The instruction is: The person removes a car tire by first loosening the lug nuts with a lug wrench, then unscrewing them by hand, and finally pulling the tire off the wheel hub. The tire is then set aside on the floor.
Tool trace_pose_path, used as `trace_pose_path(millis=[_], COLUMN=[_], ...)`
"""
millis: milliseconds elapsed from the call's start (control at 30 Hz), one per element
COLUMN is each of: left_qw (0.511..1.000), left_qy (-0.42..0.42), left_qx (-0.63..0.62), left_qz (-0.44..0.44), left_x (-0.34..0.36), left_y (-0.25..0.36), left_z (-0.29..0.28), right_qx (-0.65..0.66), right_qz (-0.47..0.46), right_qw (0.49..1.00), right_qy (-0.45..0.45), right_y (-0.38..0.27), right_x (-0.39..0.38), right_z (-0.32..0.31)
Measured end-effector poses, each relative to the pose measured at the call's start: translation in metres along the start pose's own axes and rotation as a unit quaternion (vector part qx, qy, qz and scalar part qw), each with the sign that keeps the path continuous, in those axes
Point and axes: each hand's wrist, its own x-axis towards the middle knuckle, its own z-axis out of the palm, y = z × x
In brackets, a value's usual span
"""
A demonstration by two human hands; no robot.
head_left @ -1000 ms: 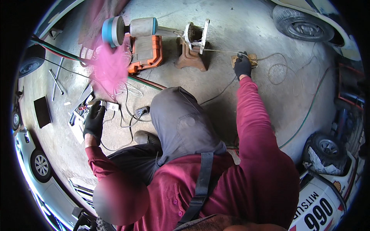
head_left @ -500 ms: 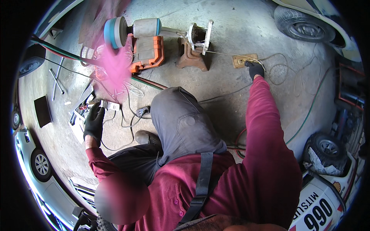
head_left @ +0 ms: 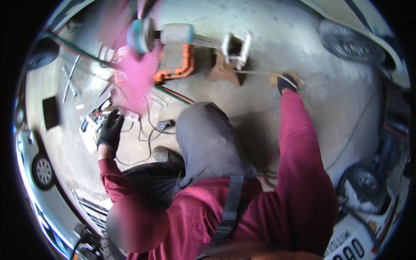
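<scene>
Right hand over a wooden board, cord stretching leftward; left hand farther, beside tools; I can't tell either grip.

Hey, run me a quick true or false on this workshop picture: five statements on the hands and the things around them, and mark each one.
1. The right hand is at the tan block on the floor. True.
2. The left hand is bare. False: it wears a dark glove, as the right one does.
3. A pale cord runs from near the rusty stand toward the right hand. True.
4. The cross-shaped wrench lies to the person's right. False: it lies on the floor to the left.
5. The case near the stand is green all over. False: it is orange and grey.
</scene>
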Motion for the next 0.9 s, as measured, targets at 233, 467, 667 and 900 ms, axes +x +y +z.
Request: trace_pose_path(millis=[233, 467, 667, 900], left_qw=[0.993, 0.989, 0.978, 0.998], left_qy=[0.041, 0.035, -0.098, -0.030], left_qx=[0.110, 0.130, 0.164, -0.003], left_qz=[0.006, 0.067, 0.088, 0.063], left_x=[-0.026, -0.033, -0.021, -0.053], left_y=[0.021, 0.025, 0.031, 0.005], left_z=[0.000, -0.016, -0.001, 0.017], right_qx=[-0.035, -0.102, -0.230, 0.246], right_qz=[-0.083, 0.058, -0.482, -0.209], right_qw=[0.996, 0.992, 0.839, 0.849], right_qy=[-0.002, 0.036, -0.107, -0.419], right_y=[0.012, -0.019, -0.027, -0.094], right_x=[-0.016, -0.029, -0.147, -0.295], right_z=[0.016, 0.017, -0.032, -0.216])
